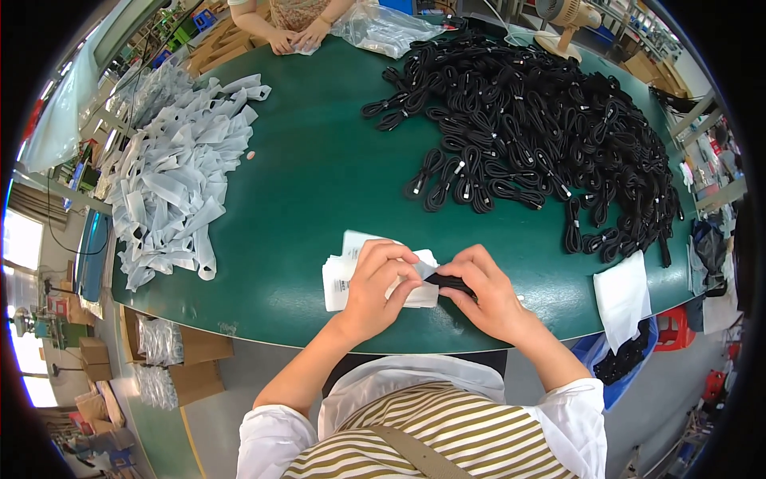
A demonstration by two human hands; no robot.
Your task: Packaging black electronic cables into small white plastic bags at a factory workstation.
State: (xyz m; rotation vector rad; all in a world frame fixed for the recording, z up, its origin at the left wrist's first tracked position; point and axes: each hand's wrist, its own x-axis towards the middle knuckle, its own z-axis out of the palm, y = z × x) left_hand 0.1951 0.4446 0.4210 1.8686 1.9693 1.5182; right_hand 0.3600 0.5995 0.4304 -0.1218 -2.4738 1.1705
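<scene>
Two hands meet over a white stack, black cable between them

Green table (319,160): curved, carrying everything below; its open middle apparently leaves the forearms room.

Heap of black cable bundles (542,136): coiled and tied, far side and right. Loose bundles at its near edge seem the easiest for the right hand to reach.

Heap of pale pouches (171,172): loosely tangled, left side, well apart from the cables, presumably so the two kinds do not mix.

White sheet (624,299): one, overhanging the near right edge; purpose unclear.

Stack of white printed pouches (339,275): directly before the wearer, beneath the left hand, probably kept close to shorten each reach.

Right hand (487,295): thumb and forefinger pinching one black cable bundle (452,281), its end pointed left at the pale sleeve, likely gripped this way to keep the coil narrow.

Left hand (379,287): fingers curled, thumb and fingertips pinching the edge of a pale sleeve (424,270) above the stack, seemingly to steady it against the cable. Whether the bundle's tip lies inside cannot be told.
</scene>
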